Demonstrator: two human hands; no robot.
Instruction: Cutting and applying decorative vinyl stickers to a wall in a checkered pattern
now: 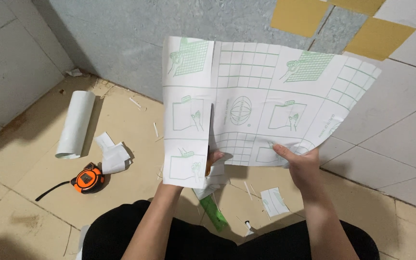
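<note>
I hold up a large white backing sheet (266, 101) printed with a green grid and small pictures. My left hand (214, 158) is partly hidden behind its lower left part and grips scissors (211, 132) with an orange handle. The dark blade stands upright in a cut running up from the sheet's lower edge. My right hand (298, 161) pinches the lower edge of the sheet, right of the cut. The strip left of the cut hangs down over my left wrist.
On the tan floor tiles lie a white roll (75, 124), an orange tape measure (88, 179), curled paper scraps (114, 156), a green ruler (214, 213) and a small printed offcut (274, 201). Yellow squares (299, 17) are stuck on the wall behind. My dark-trousered knees (121, 236) are at the bottom.
</note>
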